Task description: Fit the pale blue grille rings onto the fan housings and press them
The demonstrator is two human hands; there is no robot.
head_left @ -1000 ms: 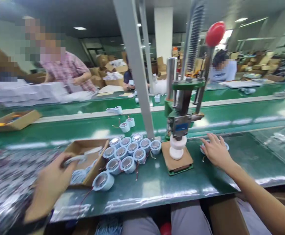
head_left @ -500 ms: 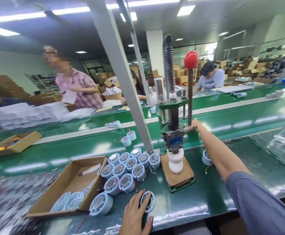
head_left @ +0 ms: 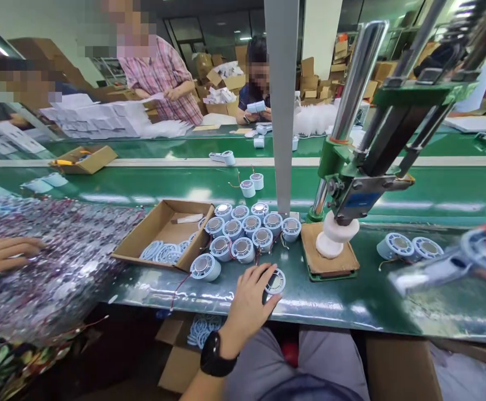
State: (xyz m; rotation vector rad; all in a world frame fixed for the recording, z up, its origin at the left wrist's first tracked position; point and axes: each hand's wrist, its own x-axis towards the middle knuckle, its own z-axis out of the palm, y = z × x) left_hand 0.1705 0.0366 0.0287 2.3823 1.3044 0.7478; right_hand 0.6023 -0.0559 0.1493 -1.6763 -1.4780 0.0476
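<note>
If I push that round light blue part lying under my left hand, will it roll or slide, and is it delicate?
The round part lies flat with its grille face up, so it would probably slide on the glossy green table rather than roll. It looks like hollow plastic, likely light. Neighbouring parts trail thin red wires, which could snag or pull. The left hand rests on it.

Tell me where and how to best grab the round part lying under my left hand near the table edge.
Grip the round speaker part by its curved outer wall, thumb on one side and fingers opposite, coming from above. It lies flat, open face up, so the rim is the only graspable surface. The left hand already rests on its near-left side; the right side is open. The cluster of similar parts sits well clear behind it.
</note>
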